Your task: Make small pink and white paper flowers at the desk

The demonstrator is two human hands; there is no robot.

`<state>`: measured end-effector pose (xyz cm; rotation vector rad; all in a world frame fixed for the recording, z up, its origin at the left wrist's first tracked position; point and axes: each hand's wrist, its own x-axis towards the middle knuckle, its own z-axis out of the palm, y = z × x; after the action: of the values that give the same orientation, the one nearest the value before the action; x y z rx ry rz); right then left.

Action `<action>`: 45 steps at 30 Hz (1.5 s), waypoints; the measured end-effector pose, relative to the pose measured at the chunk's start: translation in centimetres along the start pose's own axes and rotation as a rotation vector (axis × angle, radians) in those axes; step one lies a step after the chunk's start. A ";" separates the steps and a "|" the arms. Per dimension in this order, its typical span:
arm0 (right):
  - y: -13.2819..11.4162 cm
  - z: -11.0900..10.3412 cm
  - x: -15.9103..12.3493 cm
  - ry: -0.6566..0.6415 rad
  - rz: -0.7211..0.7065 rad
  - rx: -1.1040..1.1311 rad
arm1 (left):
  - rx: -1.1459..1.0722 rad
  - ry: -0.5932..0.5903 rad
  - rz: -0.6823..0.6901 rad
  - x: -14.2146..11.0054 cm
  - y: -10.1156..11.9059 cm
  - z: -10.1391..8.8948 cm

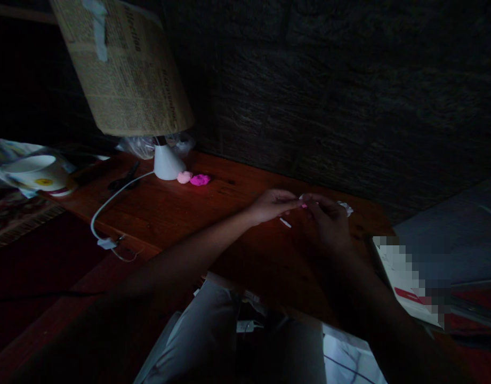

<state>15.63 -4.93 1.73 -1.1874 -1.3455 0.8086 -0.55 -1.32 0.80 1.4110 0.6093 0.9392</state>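
Above the wooden table, my left hand (274, 206) and my right hand (330, 220) meet at the fingertips. Both are closed in a pinch around a small pink piece (304, 206) that looks like modelling clay. Fingers cover most of it, and the light is dim. A short white strip (286, 222) lies on the tabletop just below the hands. Something white and crumpled (345, 208) shows behind my right hand. Farther left, a pale pink clay lump (184, 177) touches a bright magenta clay lump (200, 180).
A lamp with a newsprint shade (129, 74) and white base (167, 162) stands at the back left. Its white cord (105, 205) hangs over the table edge. Dark scissors (125, 180) and a paper cup (41, 173) lie left; a book-like white box (405, 282) lies right.
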 end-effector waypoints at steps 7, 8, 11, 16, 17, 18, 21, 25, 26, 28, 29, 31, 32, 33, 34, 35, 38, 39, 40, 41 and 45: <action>-0.2 0.5 -0.2 -0.010 0.088 0.079 | 0.090 0.027 0.049 -0.1 0.2 0.1; -0.2 0.5 -0.2 -0.021 0.089 0.087 | 0.104 0.032 0.055 -0.1 0.2 0.1; -0.3 0.6 -0.2 -0.036 0.089 0.111 | 0.154 0.033 0.106 0.0 0.1 0.1; -0.4 0.5 -0.1 -0.004 0.100 0.106 | 0.182 0.015 0.220 0.1 -0.2 0.1; -0.4 0.5 -0.1 0.003 0.098 0.101 | 0.178 0.012 0.221 0.1 -0.2 0.1; -0.4 0.5 -0.1 0.008 0.098 0.099 | 0.176 0.010 0.213 0.1 -0.3 0.2; -0.3 0.6 -0.1 0.016 0.103 0.113 | 0.181 0.021 0.152 0.1 -0.2 0.2; -0.3 0.8 -0.3 -0.029 0.109 0.092 | 0.183 0.042 0.090 -0.1 0.0 0.2; -0.4 0.8 -0.3 -0.043 0.104 0.095 | 0.178 0.044 0.086 -0.1 0.1 0.2; -0.4 0.8 -0.3 -0.061 0.094 0.117 | 0.174 0.049 0.085 -0.2 0.2 0.2; -0.4 0.8 -0.3 -0.066 0.091 0.131 | 0.178 0.047 0.086 -0.2 0.2 0.2; -0.4 0.8 -0.3 -0.065 0.096 0.165 | 0.197 0.033 0.091 -0.2 0.3 0.0; -0.4 0.9 -0.3 -0.064 0.103 0.181 | 0.207 0.024 0.096 -0.2 0.3 -0.1; -0.4 0.9 -0.3 -0.064 0.111 0.195 | 0.218 0.013 0.100 -0.3 0.3 -0.2; -0.5 0.9 -0.3 -0.065 0.116 0.205 | 0.227 0.006 0.106 -0.3 0.2 -0.3; -0.5 0.9 -0.3 -0.068 0.120 0.211 | 0.235 0.005 0.114 -0.3 0.1 -0.4; -0.5 0.8 -0.3 -0.060 0.126 0.222 | 0.233 0.019 0.139 -0.2 -0.2 -0.4; -0.4 0.8 -0.2 -0.052 0.131 0.223 | 0.225 0.018 0.142 -0.1 -0.3 -0.4; -0.3 0.7 -0.1 -0.044 0.136 0.221 | 0.218 0.010 0.144 -0.1 -0.4 -0.4; -0.1 0.6 0.0 -0.032 0.142 0.216 | 0.221 -0.005 0.145 0.0 -0.4 -0.4; 0.5 0.1 0.5 0.047 0.162 0.199 | 0.383 -0.070 0.189 0.3 -0.2 -1.1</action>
<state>15.68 -4.29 1.39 -1.1597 -1.1128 0.9999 -1.26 -0.50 0.51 1.8615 0.6329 0.9492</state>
